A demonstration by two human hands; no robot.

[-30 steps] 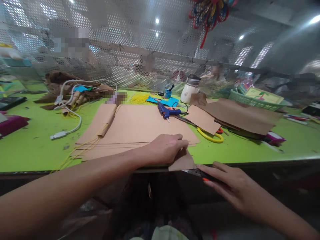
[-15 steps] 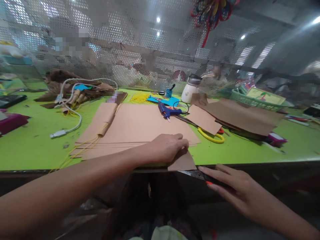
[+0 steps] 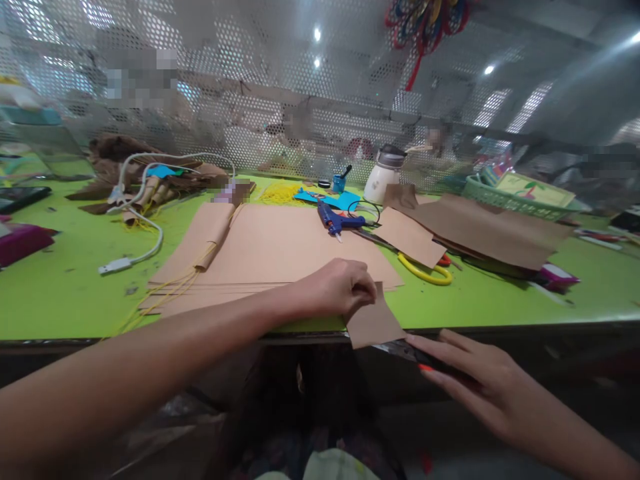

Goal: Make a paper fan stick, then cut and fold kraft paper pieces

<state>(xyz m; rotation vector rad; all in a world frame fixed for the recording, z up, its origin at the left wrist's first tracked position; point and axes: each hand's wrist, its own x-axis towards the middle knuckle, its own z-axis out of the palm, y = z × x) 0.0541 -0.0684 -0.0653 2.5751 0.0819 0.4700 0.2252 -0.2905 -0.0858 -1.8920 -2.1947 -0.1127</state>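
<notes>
My left hand (image 3: 345, 288) is closed on a small piece of brown paper (image 3: 376, 323) at the table's front edge. My right hand (image 3: 475, 380) grips a pair of scissors (image 3: 400, 349) with dark handles and a bit of orange-red. Their blades lie against the lower edge of the small piece, partly hidden beneath it. Beyond my left hand lies a stack of large brown paper sheets (image 3: 285, 240). A rolled paper tube (image 3: 215, 247) with yellow strings rests on the stack's left side.
A blue glue gun (image 3: 334, 222) sits at the stack's back right, near yellow-handled scissors (image 3: 425, 272). More brown paper (image 3: 495, 230) and a green basket (image 3: 520, 200) stand right. A white cable (image 3: 150, 250) lies left. A white bottle (image 3: 383, 177) stands by the perforated screen (image 3: 280, 127).
The small paper piece has shifted slightly right and shows more of its face below my left hand. My right hand and the scissors have moved a little right with it.
</notes>
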